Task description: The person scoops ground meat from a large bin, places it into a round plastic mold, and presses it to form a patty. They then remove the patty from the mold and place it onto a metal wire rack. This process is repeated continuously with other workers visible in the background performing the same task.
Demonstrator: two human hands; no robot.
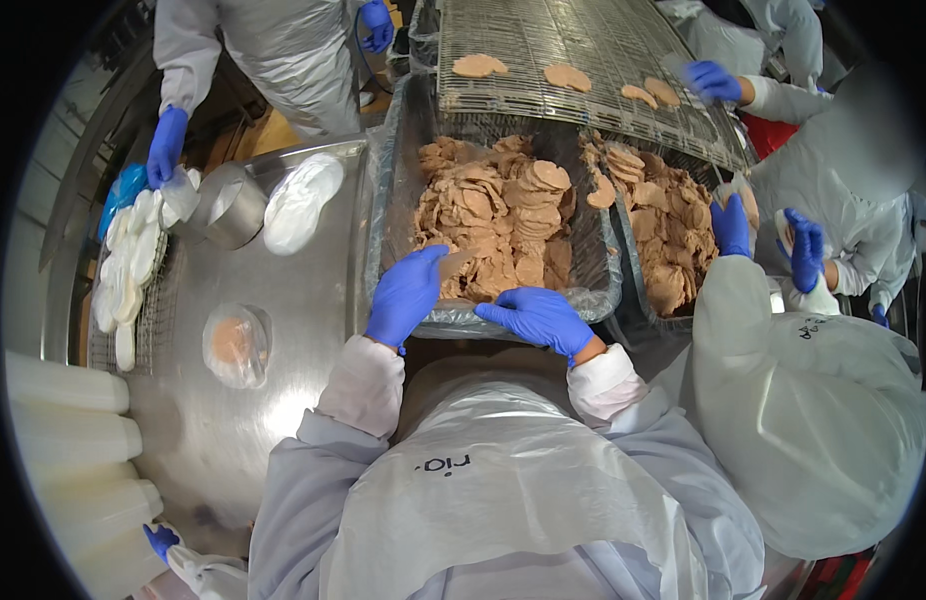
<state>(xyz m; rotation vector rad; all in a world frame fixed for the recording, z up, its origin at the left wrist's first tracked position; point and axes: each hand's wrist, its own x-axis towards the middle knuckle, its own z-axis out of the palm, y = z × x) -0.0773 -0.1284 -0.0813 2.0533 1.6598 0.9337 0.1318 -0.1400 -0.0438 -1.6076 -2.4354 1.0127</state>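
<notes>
Both my hands wear blue gloves. Before me stands a deep tub (611,279) lined with plastic film, holding piles of pale brown meat-like patties (500,214). My left hand (407,294) is at the tub's near left corner, its fingers reaching over the rim. A thin, pale translucent piece (455,264) shows by those fingertips; whether they grip it is unclear. My right hand (539,318) lies along the near rim, thumb apart from the fingers. Its palm side is hidden.
A wire mesh conveyor (508,30) with several patties ends above my tub and a second tub (662,315). Left, a steel table (208,435) holds a bagged patty (234,341), a metal container (234,206) and white pads (302,202). Gloved co-workers (823,420) stand around, one close at right.
</notes>
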